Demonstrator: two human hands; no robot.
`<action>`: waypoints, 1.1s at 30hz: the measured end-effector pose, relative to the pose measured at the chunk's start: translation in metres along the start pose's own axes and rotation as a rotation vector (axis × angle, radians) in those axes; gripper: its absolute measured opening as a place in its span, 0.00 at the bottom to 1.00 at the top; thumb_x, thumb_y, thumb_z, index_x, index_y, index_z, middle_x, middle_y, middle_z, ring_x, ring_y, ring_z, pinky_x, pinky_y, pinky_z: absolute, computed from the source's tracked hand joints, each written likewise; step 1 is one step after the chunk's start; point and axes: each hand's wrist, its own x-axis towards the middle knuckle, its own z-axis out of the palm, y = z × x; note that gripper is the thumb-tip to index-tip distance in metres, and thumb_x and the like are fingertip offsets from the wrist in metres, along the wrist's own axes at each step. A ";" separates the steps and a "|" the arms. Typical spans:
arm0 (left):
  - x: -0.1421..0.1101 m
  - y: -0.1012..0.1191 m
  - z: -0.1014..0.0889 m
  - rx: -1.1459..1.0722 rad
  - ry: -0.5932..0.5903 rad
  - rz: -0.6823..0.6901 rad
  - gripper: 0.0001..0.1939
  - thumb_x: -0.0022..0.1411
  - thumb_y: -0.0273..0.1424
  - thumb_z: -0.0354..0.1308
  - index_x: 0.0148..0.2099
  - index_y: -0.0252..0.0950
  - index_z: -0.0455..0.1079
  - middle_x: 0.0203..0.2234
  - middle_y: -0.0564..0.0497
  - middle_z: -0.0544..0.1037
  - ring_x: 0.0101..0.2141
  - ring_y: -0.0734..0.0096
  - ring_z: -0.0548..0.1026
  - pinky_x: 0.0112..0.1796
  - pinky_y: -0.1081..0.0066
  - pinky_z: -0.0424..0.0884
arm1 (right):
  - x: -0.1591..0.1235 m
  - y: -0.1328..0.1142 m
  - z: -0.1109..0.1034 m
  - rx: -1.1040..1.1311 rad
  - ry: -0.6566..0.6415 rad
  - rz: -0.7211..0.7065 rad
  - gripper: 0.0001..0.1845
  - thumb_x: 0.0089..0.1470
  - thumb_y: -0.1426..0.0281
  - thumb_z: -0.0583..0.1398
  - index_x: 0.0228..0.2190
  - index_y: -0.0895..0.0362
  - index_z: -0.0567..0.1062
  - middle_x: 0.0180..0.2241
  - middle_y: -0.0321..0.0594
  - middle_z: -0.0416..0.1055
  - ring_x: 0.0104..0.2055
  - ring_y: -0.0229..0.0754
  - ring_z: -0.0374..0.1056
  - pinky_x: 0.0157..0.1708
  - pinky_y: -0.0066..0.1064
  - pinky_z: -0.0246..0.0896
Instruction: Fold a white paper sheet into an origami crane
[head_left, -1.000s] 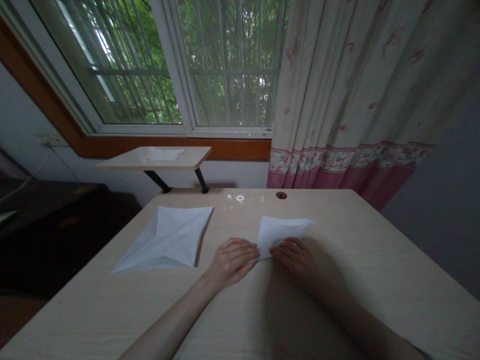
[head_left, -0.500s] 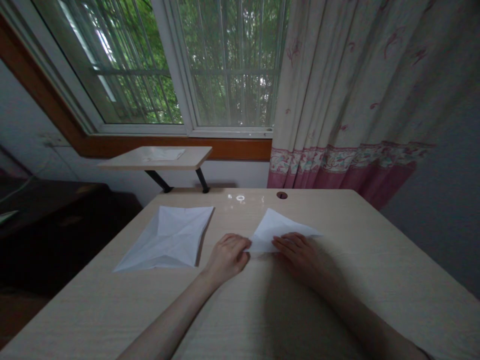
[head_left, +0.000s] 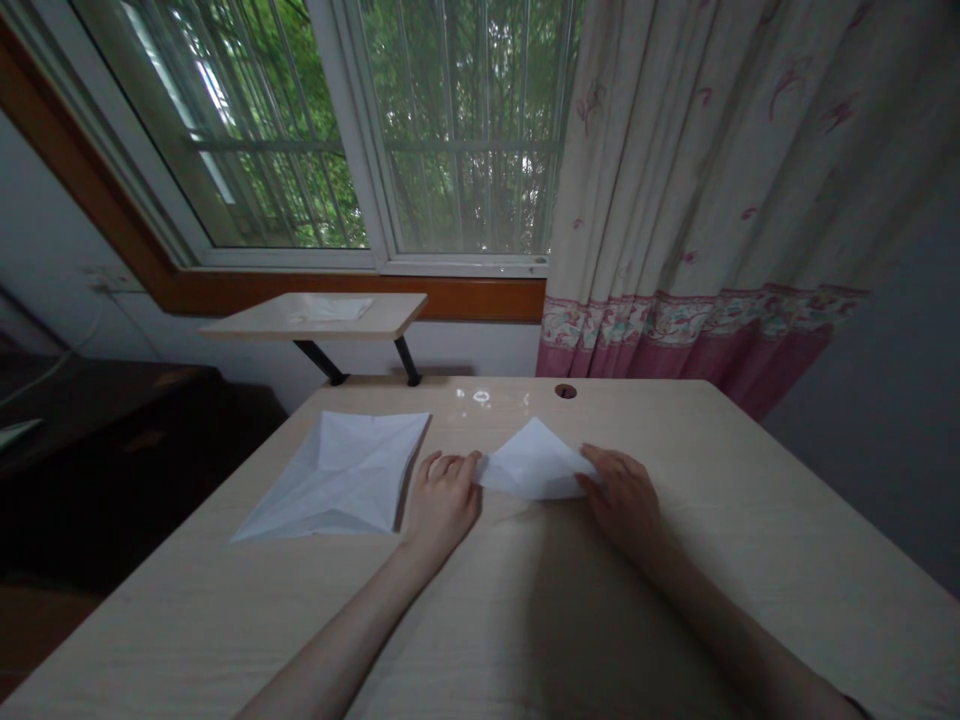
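Midway across the table [head_left: 450, 640], in the head view, the folded paper [head_left: 534, 465] lies between both hands. The right hand [head_left: 626, 500] pinches its right corner between thumb and fingers; the left hand [head_left: 442, 500] touches the left corner, but whether that grip closes I cannot tell. Uneven pull could skew the layers or crease them off line. The larger sheet [head_left: 352, 475] sits just beside the left hand, so a leftward sweep might drag its edge. Tabletop reaches well past the right hand, giving more elbow room there.
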 end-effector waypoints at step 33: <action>-0.005 0.011 0.010 -0.149 -0.399 0.039 0.21 0.73 0.38 0.46 0.61 0.37 0.67 0.61 0.47 0.69 0.60 0.61 0.67 0.59 0.59 0.67 | 0.017 -0.010 -0.022 0.609 -0.389 0.343 0.13 0.60 0.60 0.56 0.40 0.51 0.77 0.41 0.44 0.76 0.42 0.48 0.72 0.44 0.42 0.68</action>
